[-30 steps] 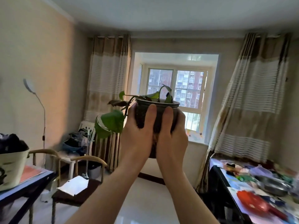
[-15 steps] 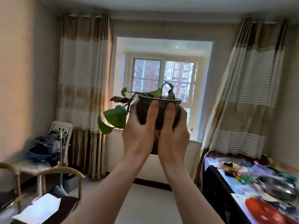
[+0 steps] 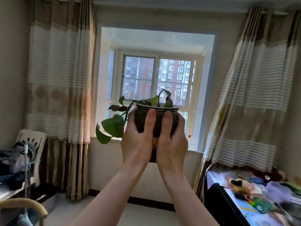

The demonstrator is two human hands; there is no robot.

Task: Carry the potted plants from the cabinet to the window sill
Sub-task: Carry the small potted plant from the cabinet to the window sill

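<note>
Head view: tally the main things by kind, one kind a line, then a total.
Hands: 2, the left hand and the right hand, both around the pot
Pots with a plant: 1, the pot
Curtains: 2, the left curtain and the right curtain
Windows: 1, the window
Total: 6

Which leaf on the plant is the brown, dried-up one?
The dark curled leaf sticking out left of the pot, above the big green leaves. It is brown and shrivelled; the others are green.
</note>
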